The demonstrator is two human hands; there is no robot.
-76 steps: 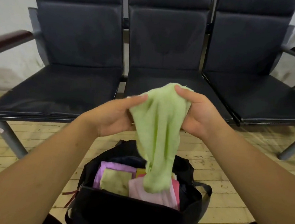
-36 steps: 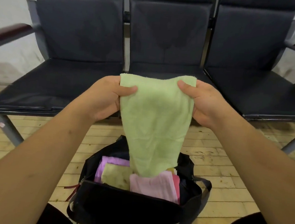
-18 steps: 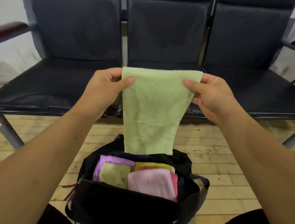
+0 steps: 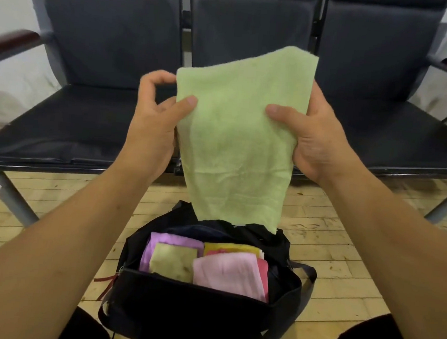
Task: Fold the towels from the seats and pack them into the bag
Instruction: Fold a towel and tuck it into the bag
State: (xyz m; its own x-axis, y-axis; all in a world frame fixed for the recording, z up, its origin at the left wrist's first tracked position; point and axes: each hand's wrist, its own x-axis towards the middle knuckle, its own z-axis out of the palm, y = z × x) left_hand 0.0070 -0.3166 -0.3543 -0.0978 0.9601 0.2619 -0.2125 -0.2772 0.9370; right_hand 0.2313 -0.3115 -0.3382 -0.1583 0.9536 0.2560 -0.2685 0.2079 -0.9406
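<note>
Forearms [image 4: 50, 249] are stretching in from both lower corners. Between them, bottom middle of the frame, the black fabric bag [image 4: 193, 306] is sitting open on the pale wooden plank floor [image 4: 331, 247]. Folded towels are lying flat inside it: a lilac one [image 4: 174, 241] at the back left with a small olive square [image 4: 173, 261] overlapping it, a yellow one [image 4: 231, 248] at the back right, and a pale pink one [image 4: 227, 275] in front of that.

Dead centre, the light green terry towel [image 4: 235, 143] is hanging in the air above the bag's far rim, so it's not packed yet. The left hand [image 4: 151, 126] is pinching its left edge, thumb on the front face and fingers going behind. The right hand [image 4: 312, 141] is doing the same on the right edge. The top right corner is riding higher than the left, so the cloth is hanging skewed. I can't tell how many layers it's in.

My guess is this is mid-fold. To do it well, I'd be levelling those top corners first, pulling gently outward so the cloth is going taut, then matching corner to corner before creasing. Aim for a flat packet like the ones already packed.

Behind it all, the row of dark padded seats [image 4: 87, 121] is filling the upper half, with a dark red armrest [image 4: 10, 43] at the upper left.
</note>
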